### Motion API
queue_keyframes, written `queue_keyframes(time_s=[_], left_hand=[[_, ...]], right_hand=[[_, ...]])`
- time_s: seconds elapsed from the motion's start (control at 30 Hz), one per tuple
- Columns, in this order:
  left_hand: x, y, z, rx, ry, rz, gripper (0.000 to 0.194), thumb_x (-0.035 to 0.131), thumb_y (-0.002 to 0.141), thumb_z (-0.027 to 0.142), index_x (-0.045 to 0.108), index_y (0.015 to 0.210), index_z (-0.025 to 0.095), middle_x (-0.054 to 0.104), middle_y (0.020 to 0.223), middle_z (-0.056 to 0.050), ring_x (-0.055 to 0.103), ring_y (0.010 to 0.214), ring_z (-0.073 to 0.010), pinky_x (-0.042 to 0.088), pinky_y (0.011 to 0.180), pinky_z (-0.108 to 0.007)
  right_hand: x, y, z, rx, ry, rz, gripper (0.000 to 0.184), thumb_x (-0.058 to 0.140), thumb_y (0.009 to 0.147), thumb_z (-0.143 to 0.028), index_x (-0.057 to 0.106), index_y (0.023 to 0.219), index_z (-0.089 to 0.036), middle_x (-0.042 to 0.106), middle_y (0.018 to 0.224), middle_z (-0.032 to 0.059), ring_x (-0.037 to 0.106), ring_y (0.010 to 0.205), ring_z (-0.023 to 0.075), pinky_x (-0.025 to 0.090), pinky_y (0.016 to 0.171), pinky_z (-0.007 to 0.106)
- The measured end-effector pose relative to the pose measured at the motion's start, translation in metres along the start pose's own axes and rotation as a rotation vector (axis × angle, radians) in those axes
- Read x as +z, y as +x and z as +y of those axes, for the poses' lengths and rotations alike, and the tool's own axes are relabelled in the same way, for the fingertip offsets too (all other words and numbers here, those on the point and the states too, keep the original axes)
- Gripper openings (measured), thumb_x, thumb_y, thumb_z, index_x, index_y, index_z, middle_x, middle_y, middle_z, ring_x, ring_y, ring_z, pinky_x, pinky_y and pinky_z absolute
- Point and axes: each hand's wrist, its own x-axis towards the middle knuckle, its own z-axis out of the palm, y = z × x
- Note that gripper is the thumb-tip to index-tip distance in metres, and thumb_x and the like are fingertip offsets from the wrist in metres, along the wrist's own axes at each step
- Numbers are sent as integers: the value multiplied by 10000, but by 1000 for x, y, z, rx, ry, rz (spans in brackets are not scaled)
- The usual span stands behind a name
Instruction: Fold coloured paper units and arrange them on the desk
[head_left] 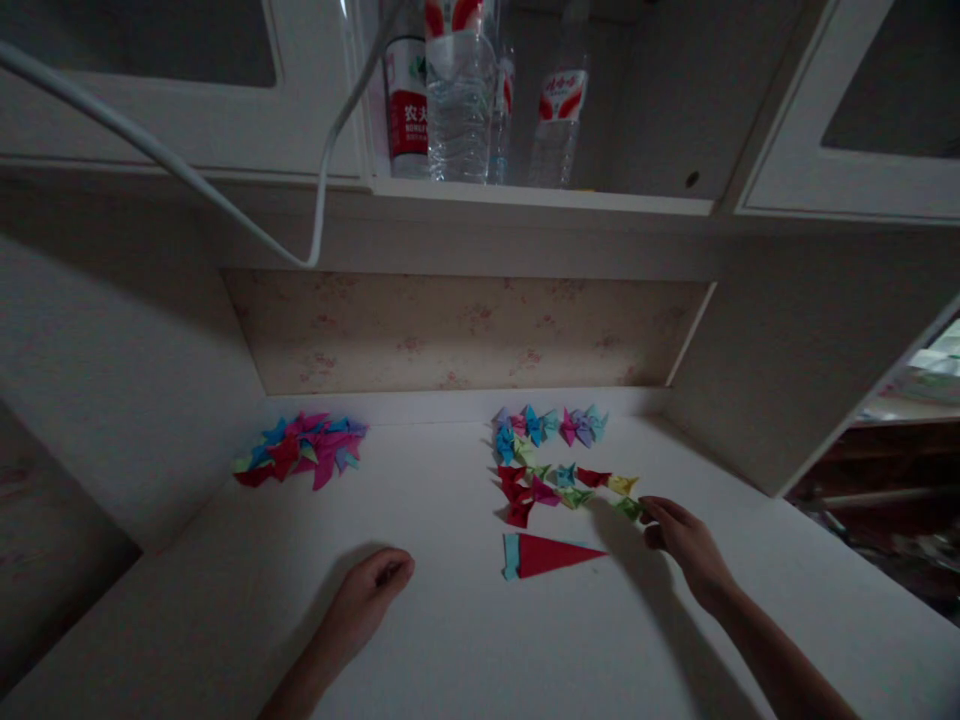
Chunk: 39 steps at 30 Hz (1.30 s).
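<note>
My left hand rests on the white desk, fingers curled in a loose fist with nothing visible in them. My right hand reaches forward, its fingertips touching a small green folded paper piece at the right end of a row. Several small folded paper pieces in blue, pink, red, yellow and green lie in rows ahead of that hand. A red paper triangle with a light blue edge lies flat between my two hands.
A heap of folded paper pieces sits at the back left of the desk. Above, an open shelf holds water bottles. A white cable hangs across the cabinet. Side walls close in the desk's back.
</note>
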Motion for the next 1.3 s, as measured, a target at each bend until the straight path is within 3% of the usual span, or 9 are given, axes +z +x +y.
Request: queue_keyframes(time_s=[0.1, 0.37, 0.9, 1.1, 1.3], left_hand=[[1, 1, -4, -2, 12, 8, 284, 591, 773, 449, 680, 776, 179, 643, 747, -15, 581, 737, -183, 453, 695, -243], [0, 3, -9, 0, 37, 15, 276, 576, 784, 447, 669, 767, 187, 637, 744, -11, 576, 740, -181, 453, 690, -236], [1, 1, -7, 6, 14, 7, 252, 575, 787, 422, 663, 759, 188, 628, 739, -14, 574, 740, -180, 454, 693, -238], [0, 1, -2, -1, 21, -1, 257, 569, 791, 424, 666, 771, 187, 629, 753, -14, 576, 745, -179, 447, 697, -240], [3, 0, 0, -26, -28, 52, 301, 587, 758, 469, 663, 732, 178, 600, 667, 4, 549, 648, -154, 435, 617, -232]], right_hand=[[-4, 14, 10, 43, -50, -14, 341, 623, 719, -441, 640, 905, -156, 610, 688, 1, 544, 475, 118, 457, 501, 273], [13, 36, 18, 96, -105, -49, 294, 621, 723, -421, 647, 855, -159, 635, 645, 9, 581, 493, 145, 467, 496, 262], [29, 42, 15, 135, -105, -76, 251, 613, 735, -365, 644, 883, -164, 632, 605, 4, 591, 490, 157, 477, 482, 261], [24, 45, 26, 130, -52, -42, 337, 630, 699, -345, 605, 995, -186, 607, 568, -34, 572, 469, 151, 471, 465, 263], [21, 32, 15, 91, 7, -46, 481, 662, 654, -400, 573, 1076, -186, 619, 604, -21, 588, 513, 165, 489, 506, 280]])
